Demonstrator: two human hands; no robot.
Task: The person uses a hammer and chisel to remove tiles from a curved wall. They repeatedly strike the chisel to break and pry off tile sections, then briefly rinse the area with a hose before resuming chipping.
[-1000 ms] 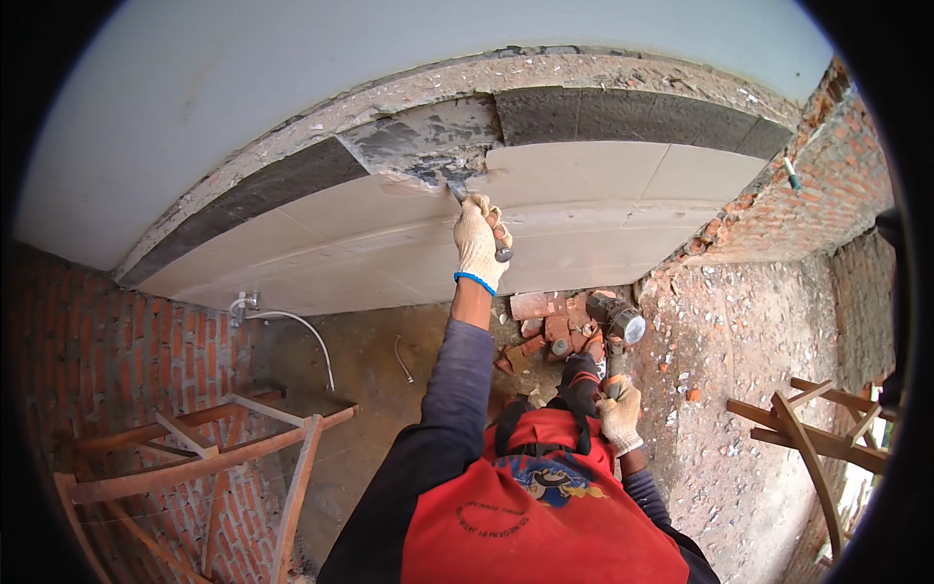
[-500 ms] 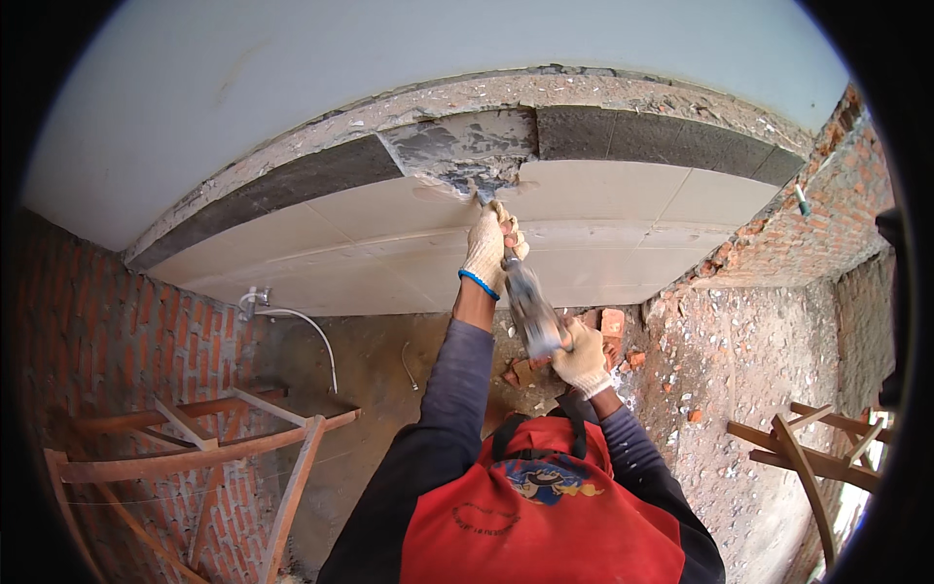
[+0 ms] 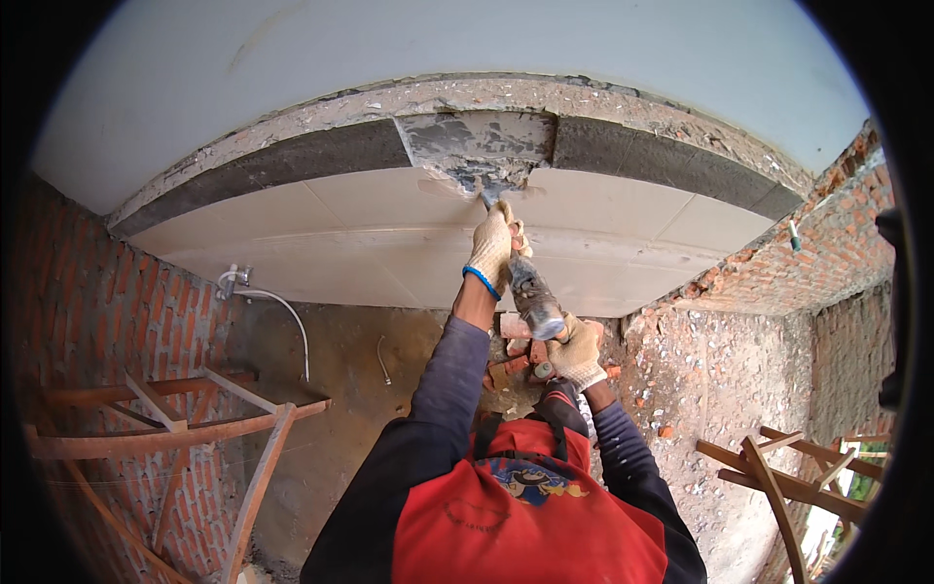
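Note:
A dusty grey chipping hammer [image 3: 537,304] slants up toward the wall, its chisel bit [image 3: 486,198] against a broken patch [image 3: 482,175] beneath a gap in the dark tile band. My left hand [image 3: 494,243], in a cream knitted glove with a blue cuff edge, wraps round the tool's front end near the bit. At the rear, my gloved right hand [image 3: 578,354] is closed on the handle, partly hidden by the tool body. Cream wall tiles [image 3: 370,209] surround the patch below. Dark grey tiles [image 3: 336,151] run to both sides of the gap, where rough mortar [image 3: 477,134] is exposed.
Broken bricks [image 3: 506,370] lie on the floor below the tool. A tap with a white hose [image 3: 292,310] is on the left brick wall [image 3: 117,302]. Wooden frames stand at left [image 3: 156,443] and right [image 3: 778,477]. Rubble litters the right floor [image 3: 720,389].
The view has shifted, so the floor and frames sit further left. The hammer's rear end and my right hand have moved slightly left; the bit stays at the broken patch. Both hands keep their grip.

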